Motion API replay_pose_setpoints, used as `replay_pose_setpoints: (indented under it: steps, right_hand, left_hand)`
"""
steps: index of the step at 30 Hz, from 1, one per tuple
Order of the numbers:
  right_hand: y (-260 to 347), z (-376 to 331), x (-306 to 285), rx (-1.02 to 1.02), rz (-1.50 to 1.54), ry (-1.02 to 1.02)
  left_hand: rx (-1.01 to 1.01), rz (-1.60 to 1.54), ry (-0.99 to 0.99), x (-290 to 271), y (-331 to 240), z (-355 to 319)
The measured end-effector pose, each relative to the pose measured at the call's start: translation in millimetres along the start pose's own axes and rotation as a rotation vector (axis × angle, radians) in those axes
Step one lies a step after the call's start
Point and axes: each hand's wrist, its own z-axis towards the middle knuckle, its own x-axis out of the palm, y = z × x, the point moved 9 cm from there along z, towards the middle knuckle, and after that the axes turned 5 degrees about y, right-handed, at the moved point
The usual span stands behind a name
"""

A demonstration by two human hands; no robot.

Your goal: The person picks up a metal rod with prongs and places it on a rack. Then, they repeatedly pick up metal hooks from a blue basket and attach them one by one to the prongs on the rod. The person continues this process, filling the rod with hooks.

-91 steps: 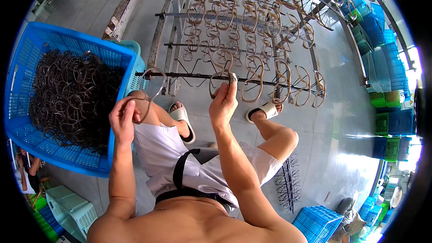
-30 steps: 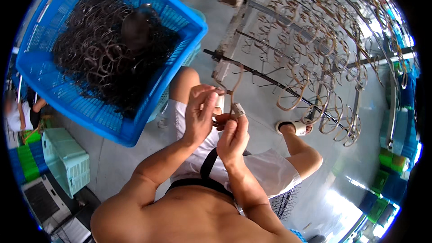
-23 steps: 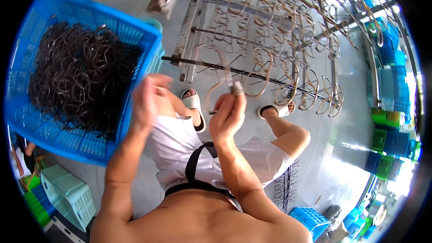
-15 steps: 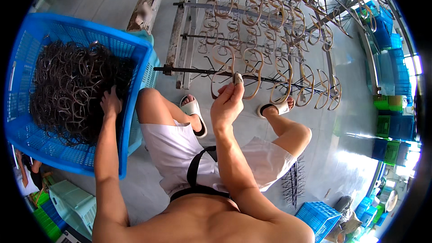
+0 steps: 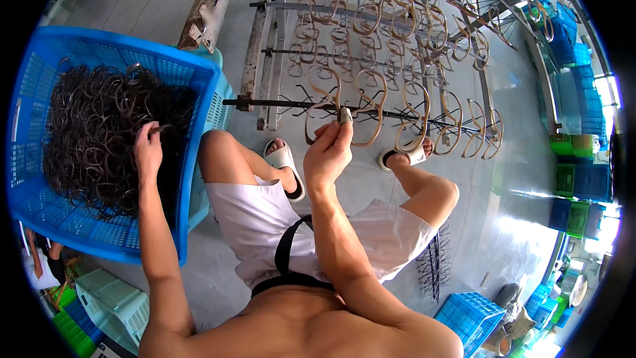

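My left hand [image 5: 149, 149] is inside a blue plastic basket [image 5: 218, 83], over a tangled heap of dark eyeglass frames [image 5: 99, 132]. Its fingers are curled together at the heap; what lies between them is too dark to make out. At the front rod [image 5: 265, 103] of a rack, my right hand [image 5: 331, 149] pinches a tan eyeglass frame [image 5: 313, 119] by its middle. A pale covering wraps one fingertip of that hand. More tan eyeglass frames [image 5: 381, 109] hang in a row along the same rod, which bears short dark prongs.
Behind the front rod, the metal rack [image 5: 281, 26] carries further rows of hanging frames. A wooden beam [image 5: 209, 6] stands beyond the basket. Dark pronged rods [image 5: 432, 268] lie on the floor near a small blue crate [image 5: 467, 318]. Stacked crates [image 5: 583, 179] line the right side.
My left hand has shifted left and its fingers have drawn in, away from the basket's right wall. My right hand has moved slightly left and down, still at the tan frame.
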Motion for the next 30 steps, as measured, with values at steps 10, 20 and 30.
replay_pose_setpoints:
  steps: [10,20,30]
  right_hand:
    - [-5,-10,18,0.063,0.125,0.023]
    - [-4,-7,22,0.068,0.171,-0.021]
    - [5,-3,30,-0.016,0.212,0.138]
  left_hand:
    - [0.063,-0.135,0.053,17,-14,-43]
    - [-0.052,0.167,-0.057,15,-22,-59]
    - [-0.125,-0.572,0.020,24,7,-56]
